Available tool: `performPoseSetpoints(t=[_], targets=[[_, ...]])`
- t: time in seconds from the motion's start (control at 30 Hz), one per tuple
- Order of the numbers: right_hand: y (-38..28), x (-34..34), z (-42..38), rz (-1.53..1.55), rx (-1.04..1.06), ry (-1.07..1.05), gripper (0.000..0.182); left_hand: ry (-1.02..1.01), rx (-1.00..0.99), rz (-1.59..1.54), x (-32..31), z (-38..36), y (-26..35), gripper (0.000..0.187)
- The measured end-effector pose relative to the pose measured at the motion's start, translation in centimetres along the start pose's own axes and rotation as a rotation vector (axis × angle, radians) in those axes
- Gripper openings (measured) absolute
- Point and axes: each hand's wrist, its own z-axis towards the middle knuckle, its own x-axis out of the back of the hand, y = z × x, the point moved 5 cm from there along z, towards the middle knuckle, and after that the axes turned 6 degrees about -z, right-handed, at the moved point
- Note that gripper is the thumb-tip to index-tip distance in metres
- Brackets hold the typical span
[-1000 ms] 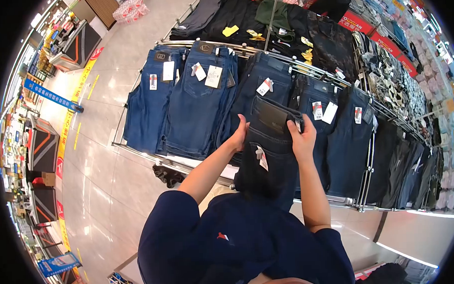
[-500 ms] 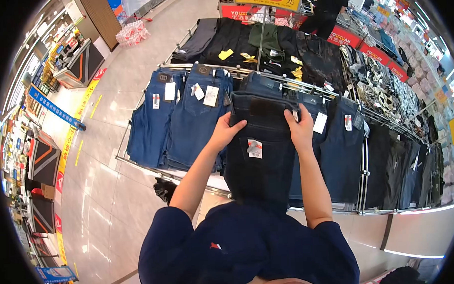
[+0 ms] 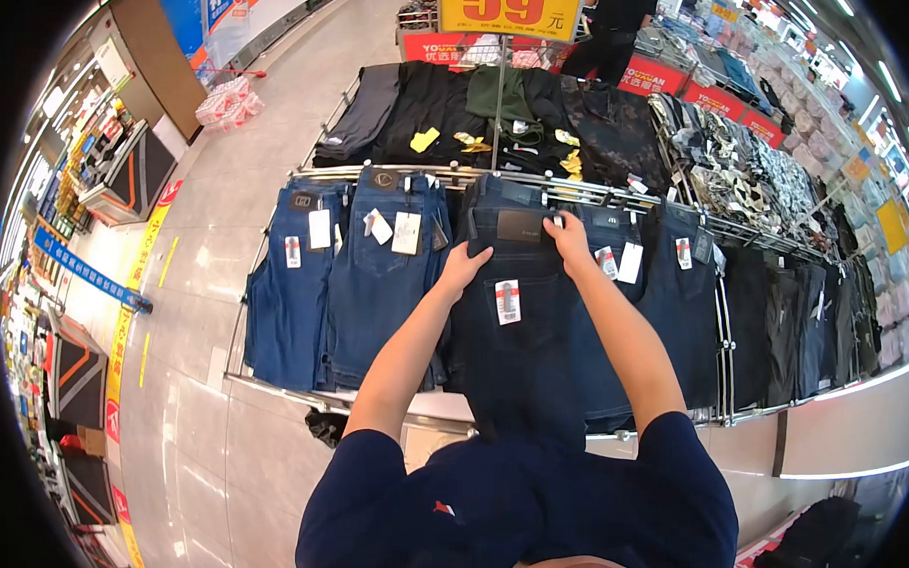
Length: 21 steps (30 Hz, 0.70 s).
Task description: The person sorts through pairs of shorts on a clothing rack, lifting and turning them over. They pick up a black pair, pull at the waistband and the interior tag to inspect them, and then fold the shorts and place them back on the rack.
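Note:
A pair of folded dark jeans (image 3: 512, 357) hangs between my hands, with a brown waistband patch (image 3: 521, 228) and a white-and-red price tag (image 3: 507, 302) on the pocket. My left hand (image 3: 464, 271) pinches the left edge below the waistband, thumb on the front. At the upper right corner, my right hand (image 3: 570, 245) grips the waistband near the patch. The jeans lie up against the rack, the lower end reaching down towards my shirt. To the left hang blue jeans (image 3: 385, 306) with white tags; darker jeans (image 3: 666, 317) hang to the right.
Folded dark trousers (image 3: 424, 115) cover the rack's upper level behind a metal rail (image 3: 411, 170). Above stands a yellow price sign (image 3: 513, 7). A person in black (image 3: 616, 23) is at the far side. Tiled floor (image 3: 200, 303) runs along the left.
My hands have moved the jeans forward against the rack. The right hand has shifted left, closer to the left hand. The camera view has tilted slightly upward.

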Motion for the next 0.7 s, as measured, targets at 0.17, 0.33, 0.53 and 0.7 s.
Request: performPoseSetpoints(t=[0.17, 0.33, 0.53, 0.7], targets=[[-4.1, -0.4, 9.2, -0.033, 0.037, 0.085, 0.039, -0.039, -0.252, 0.195, -0.7, 9.2, 6.7, 0.041], [-2.6, 0.2, 9.5, -0.633, 0.242, 0.363, 0.074, 0.321, -0.304, 0.283, 1.9, 13.7, 3.1, 0.107], [9.5, -5.3, -14.8, -0.612, 0.382, -0.174, 0.063, 0.095, -0.344, 0.487, 2.5, -4.8, -14.0, 0.078], [11.9, -3.1, -29.1, -0.698, 0.075, -0.340, 0.059, -0.170, -0.167, 0.740, 4.3, -19.1, -15.0, 0.068]])
